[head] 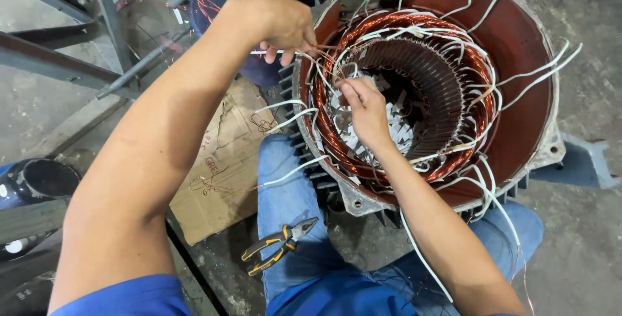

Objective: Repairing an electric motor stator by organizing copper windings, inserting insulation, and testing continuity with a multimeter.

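Two bare hands work at the open mouth of a large motor stator (518, 50), whose red-painted housing rests against the person's blue-trousered knees. The left hand (278, 24) sits at the upper-left rim of the housing, fingers clenched on a thin bundle of copper strands (317, 53) that runs from the fist toward the winding. The right hand (366, 112) reaches inside the bore at its left edge, fingertips pinched on what looks like the same strands where they meet the copper coil ring (402, 24); whether it grips wire or one of the white insulation strips (343, 105) there, I cannot tell.

In my judgement, the chief risk is a kink or a scraped strand: the copper is pulled taut over the metal rim, and a sharp tug could strip its enamel or snap it. The loose white sleeved leads (538, 70) fanning out over the right rim could also snag a wrist, and the paper strips in the slots look ready to slide out of place if brushed.

The stator's long axis runs through its bore, tilted up toward the camera, with the open end facing the person. The held strands run roughly left to right, from the upper-left rim down into the bore.

Orange-handled pliers (278, 248) lie on the left thigh, jaws pointing up and right, untouched. Torn cardboard (217, 180) lies on the floor beside that knee.
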